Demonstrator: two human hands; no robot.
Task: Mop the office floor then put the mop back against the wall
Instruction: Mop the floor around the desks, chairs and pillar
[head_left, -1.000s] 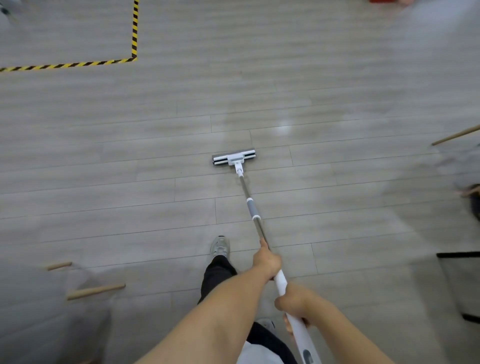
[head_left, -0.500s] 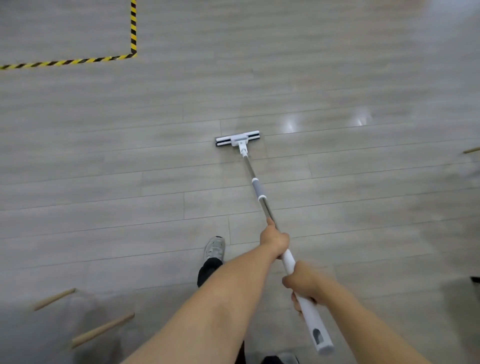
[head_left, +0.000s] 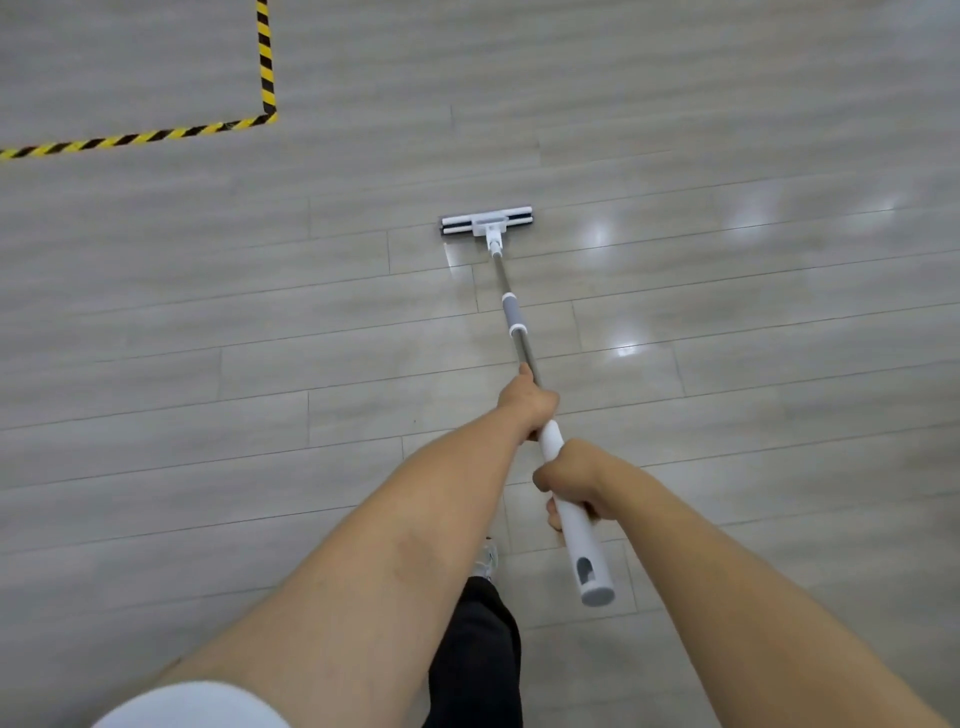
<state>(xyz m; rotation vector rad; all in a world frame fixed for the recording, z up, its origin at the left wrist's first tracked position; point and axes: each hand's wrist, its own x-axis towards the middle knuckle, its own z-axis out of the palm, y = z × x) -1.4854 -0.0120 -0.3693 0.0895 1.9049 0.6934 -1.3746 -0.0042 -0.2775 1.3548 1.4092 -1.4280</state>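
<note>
A mop with a white and black flat head (head_left: 486, 224) rests on the grey plank floor (head_left: 208, 322) ahead of me. Its metal pole (head_left: 514, 317) has a grey sleeve and ends in a white handle (head_left: 579, 540) near my body. My left hand (head_left: 527, 402) is closed around the pole higher up, where metal meets white. Just behind it, my right hand (head_left: 571, 480) grips the white handle. Both arms are stretched forward. A faint wet sheen lies on the planks behind the mop head.
Yellow and black striped tape (head_left: 265, 62) marks a corner on the floor at the upper left. My dark trouser leg (head_left: 478, 644) and a grey shoe (head_left: 487, 558) show below my arms. Bright light reflections sit on the floor to the right.
The mop head has slid forward, away from me, and my arms have extended with it. The wooden sticks at the lower left and the objects at the right edge have left the view.
</note>
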